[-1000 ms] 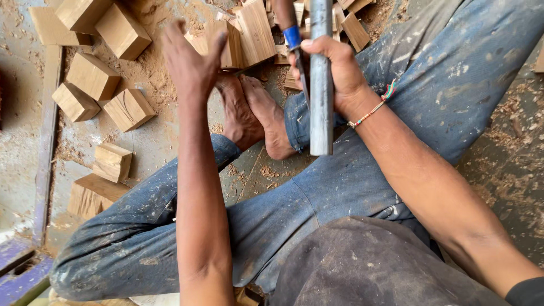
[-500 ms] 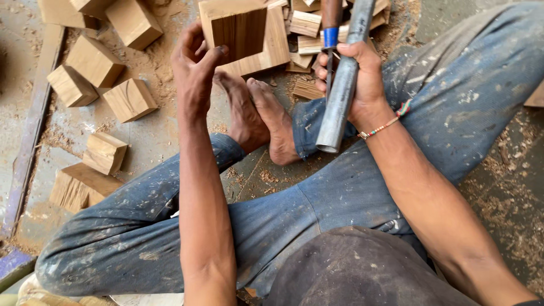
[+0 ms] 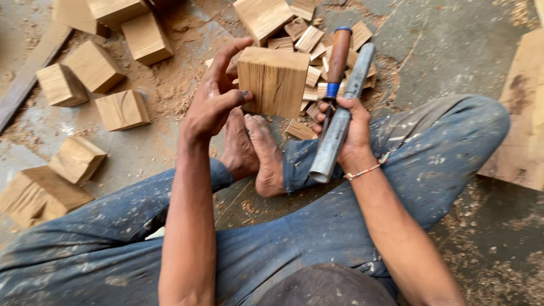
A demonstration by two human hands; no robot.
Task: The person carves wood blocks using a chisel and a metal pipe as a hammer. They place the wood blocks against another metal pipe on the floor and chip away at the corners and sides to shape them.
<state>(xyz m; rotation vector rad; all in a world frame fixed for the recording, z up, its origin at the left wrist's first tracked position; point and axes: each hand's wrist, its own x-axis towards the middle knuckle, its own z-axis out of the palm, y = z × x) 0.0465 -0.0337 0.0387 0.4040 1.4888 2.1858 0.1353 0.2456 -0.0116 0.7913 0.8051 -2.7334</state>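
I sit cross-legged on the floor, bare feet (image 3: 255, 153) tucked in front of me. My left hand (image 3: 212, 99) grips a squarish wooden block (image 3: 273, 81) by its left side and holds it upright above my feet. My right hand (image 3: 347, 130) is closed around a grey metal pipe (image 3: 340, 122) together with a wooden-handled chisel (image 3: 337, 59) that has a blue band. Both tools point away from me, just right of the block.
Several cut wooden blocks (image 3: 93, 65) lie scattered at the left on sawdust. A heap of small offcuts (image 3: 309, 39) sits behind the held block. A thick plank (image 3: 524, 113) lies at the right, and a long strip (image 3: 28, 73) at the far left.
My left hand has lifted the block off the pile and brought it nearer, turning a solid face toward me. My right hand with pipe and chisel has tilted and dropped lower.
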